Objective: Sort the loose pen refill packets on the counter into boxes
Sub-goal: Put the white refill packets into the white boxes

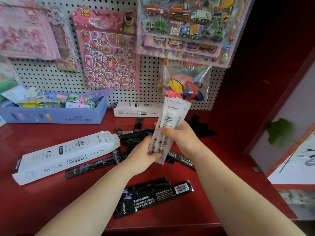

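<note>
Both hands grip white refill packets (167,126) — left hand (144,155) at bottom, right hand (177,135) mid. Square edges, then slide into open white box (64,155) near counter (51,198) left edge — w/o bending.

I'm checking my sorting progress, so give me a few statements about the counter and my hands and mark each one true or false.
1. Both hands hold a bunch of white refill packets. True: the left hand grips low, the right hand higher.
2. The white box on the left lies on its side with packets sticking out. True.
3. All black refill packets are already boxed. False: many lie loose on the red counter.
4. The blue box is empty. False: it holds colourful items.
5. A second white box sits by the pegboard. True.
</note>
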Tool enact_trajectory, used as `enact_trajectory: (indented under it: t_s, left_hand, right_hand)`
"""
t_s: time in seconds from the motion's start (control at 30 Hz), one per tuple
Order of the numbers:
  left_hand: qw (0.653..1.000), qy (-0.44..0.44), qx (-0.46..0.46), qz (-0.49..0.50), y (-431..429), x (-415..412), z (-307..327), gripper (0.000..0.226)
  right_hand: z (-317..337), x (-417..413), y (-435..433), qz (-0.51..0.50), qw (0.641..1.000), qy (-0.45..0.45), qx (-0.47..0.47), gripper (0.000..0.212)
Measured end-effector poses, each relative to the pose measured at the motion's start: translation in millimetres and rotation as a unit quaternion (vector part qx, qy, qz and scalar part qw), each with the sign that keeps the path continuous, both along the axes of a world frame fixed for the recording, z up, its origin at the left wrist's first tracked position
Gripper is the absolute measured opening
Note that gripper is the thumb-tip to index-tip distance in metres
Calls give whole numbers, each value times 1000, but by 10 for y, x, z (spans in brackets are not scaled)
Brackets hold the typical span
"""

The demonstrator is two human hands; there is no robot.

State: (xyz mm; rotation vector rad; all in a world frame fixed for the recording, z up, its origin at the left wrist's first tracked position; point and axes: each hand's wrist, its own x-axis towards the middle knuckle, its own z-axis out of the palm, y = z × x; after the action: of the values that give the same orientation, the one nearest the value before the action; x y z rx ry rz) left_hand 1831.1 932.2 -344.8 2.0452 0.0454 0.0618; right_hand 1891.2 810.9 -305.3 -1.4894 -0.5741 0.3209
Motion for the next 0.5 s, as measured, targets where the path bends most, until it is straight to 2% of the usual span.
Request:
enact_trajectory:
  t_s: [0.13,0.3,0.4,0.5]
  left_hand:
    - [1000,-10,5,23,-3,-33,-7,40]
    - [1000,-11,22,14,10,-19,83,33]
    - [999,10,45,-1,-11,-3,60,34]
    - [998,25,63,-10,-38,-15,26,34]
  right_hand:
    - [-175,-52,13,-51,999,14,-2,36]
    - [-110,-54,17,-62,998,-19,-5,29]
    - [-117,-61,46,-47,997,34,43,32]
    - [-115,-52,47,-25,996,66,54,28]
